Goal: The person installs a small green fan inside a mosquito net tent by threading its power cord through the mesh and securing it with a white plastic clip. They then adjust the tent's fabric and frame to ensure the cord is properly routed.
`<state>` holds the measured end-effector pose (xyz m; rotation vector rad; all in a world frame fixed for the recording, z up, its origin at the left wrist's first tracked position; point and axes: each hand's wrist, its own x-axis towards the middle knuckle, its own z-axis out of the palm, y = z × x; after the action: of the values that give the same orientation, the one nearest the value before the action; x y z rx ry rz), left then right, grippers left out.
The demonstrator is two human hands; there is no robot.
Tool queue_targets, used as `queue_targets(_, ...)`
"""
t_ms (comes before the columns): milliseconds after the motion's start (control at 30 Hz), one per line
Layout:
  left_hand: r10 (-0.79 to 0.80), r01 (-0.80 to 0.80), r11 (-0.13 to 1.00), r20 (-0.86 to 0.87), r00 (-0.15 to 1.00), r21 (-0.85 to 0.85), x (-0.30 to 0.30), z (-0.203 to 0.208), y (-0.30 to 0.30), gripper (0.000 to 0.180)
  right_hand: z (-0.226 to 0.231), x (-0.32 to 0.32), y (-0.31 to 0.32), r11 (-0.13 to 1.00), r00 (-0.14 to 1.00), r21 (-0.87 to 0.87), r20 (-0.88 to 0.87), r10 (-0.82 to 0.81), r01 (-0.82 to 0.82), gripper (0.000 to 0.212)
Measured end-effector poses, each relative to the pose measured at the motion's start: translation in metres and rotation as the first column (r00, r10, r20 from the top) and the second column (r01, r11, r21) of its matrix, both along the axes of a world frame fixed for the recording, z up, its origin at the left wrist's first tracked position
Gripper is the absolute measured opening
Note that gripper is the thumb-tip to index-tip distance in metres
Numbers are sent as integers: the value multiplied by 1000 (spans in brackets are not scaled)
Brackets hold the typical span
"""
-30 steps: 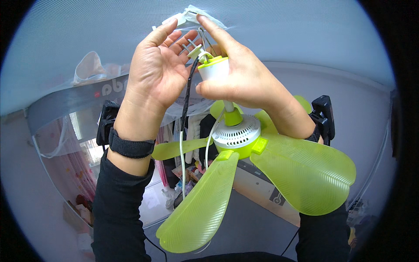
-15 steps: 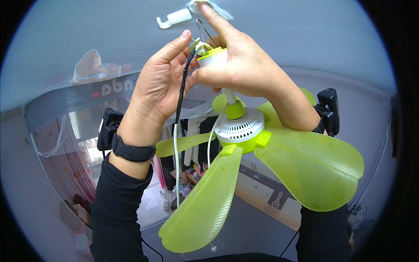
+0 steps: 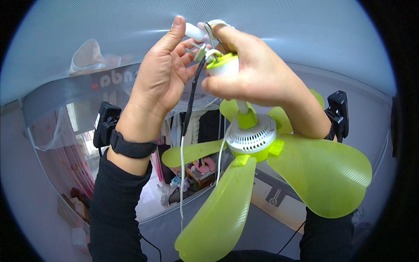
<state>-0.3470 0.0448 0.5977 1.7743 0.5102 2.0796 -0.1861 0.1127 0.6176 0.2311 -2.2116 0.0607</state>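
Observation:
A small hanging fan with translucent green blades [image 3: 321, 177] and a white vented motor housing [image 3: 252, 134] hangs tilted from my right hand [image 3: 253, 65]. That hand wraps around the white-and-green cup [image 3: 223, 69] atop its rod. From the cup rises a bent metal wire hook [image 3: 211, 37], beside my right index finger. My left hand [image 3: 163, 65] is open, thumb raised, its fingers behind a pale plug [image 3: 200, 52] with prongs; whether they touch it I cannot tell. The plug's cord is wrapped black [image 3: 192, 96], then white. A white plastic hook [image 3: 195, 32] sits at the overhead mesh, between both hands.
Pale mesh [image 3: 131, 30] stretches overhead, with a whitish flap [image 3: 88, 56] at its left. Beyond the netting are pink curtains [image 3: 76, 150], hanging clothes [image 3: 208, 126] and a pink ring-shaped item [image 3: 204, 165]. The fan's blades spread widely below my hands.
The fan and my right hand have moved right and slightly down. The wire hook now overlaps the white plastic hook's area. My left thumb has lifted away from the plug.

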Motion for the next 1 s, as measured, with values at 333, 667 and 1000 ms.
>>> queue_targets(333,15,-12,999,-83,996,33,-8,2,-1,28,-21,3,8,976,977,-62,-59,204,-207,64)
queue_targets(667,-58,57,998,85,995,22,14,21,2,19,-15,11,-3,866,924,-336,-225,309,-371,63)
queue_targets(1000,-64,64,998,60,996,10,29,26,4,24,-13,8,10,811,847,-281,-318,427,-514,44)
